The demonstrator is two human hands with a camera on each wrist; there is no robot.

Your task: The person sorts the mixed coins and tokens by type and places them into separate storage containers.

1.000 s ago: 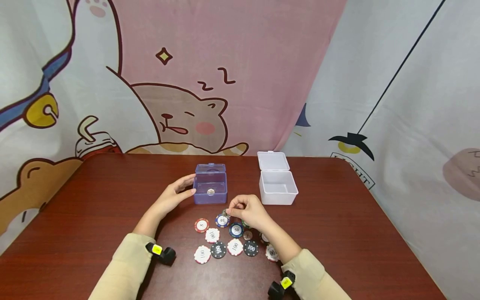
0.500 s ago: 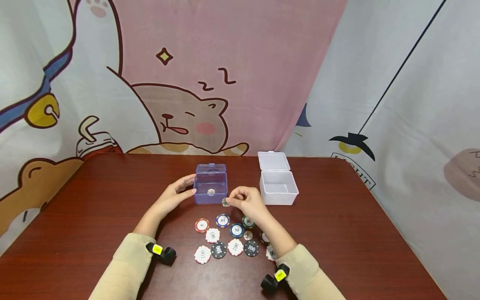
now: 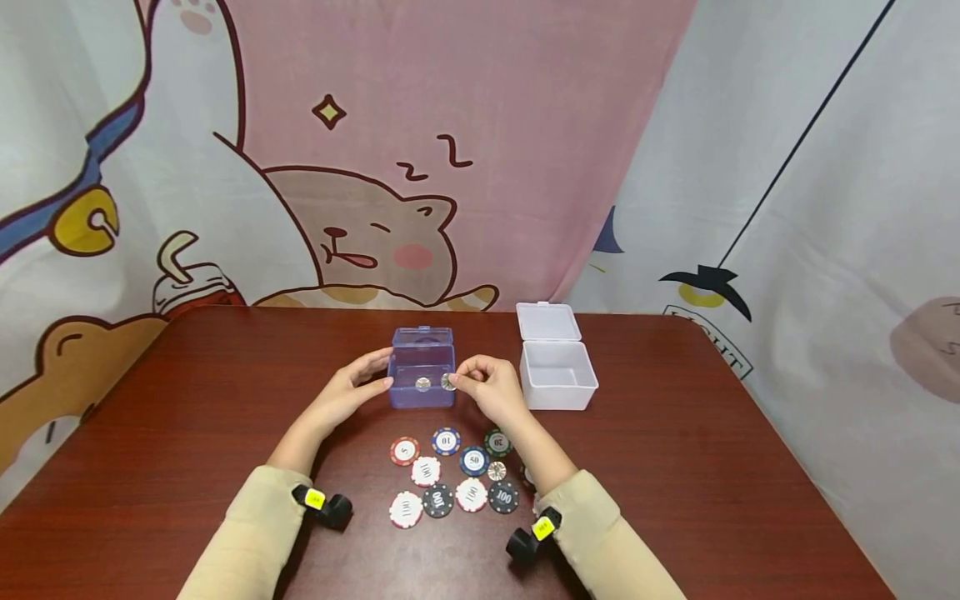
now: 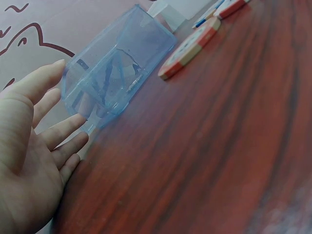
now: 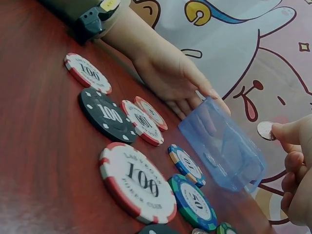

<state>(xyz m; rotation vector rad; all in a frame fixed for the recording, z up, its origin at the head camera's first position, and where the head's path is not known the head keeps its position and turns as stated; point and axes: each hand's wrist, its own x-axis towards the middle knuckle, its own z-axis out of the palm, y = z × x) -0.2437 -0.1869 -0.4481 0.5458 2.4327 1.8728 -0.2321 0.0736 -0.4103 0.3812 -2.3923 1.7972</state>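
My right hand [image 3: 491, 390] pinches a silver coin [image 5: 266, 130] between thumb and fingertips, at the right side of a see-through blue box [image 3: 422, 395] whose lid stands up. Another coin [image 3: 423, 384] lies inside that box. With fingers extended, my left hand [image 4: 36, 141] rests at the box's left side, thumb at the near corner. In front of the box poker chips lie flat on the table: a red-rimmed 5 chip [image 3: 405, 451], a blue 10 chip [image 3: 446, 442], a green 20 chip [image 3: 497, 442] and several others. One more coin [image 3: 497, 471] lies among them.
To the right stands a white box [image 3: 558, 388] with its lid tipped back. A brown wooden table [image 3: 690, 467] carries everything, and a printed cartoon curtain [image 3: 555, 125] hangs behind its far edge. My right forearm partly covers chips at the right.
From above the blue 10 chip, my right hand has risen and moved away from me with the coin, up to the blue box's right side. My left hand has stayed put.
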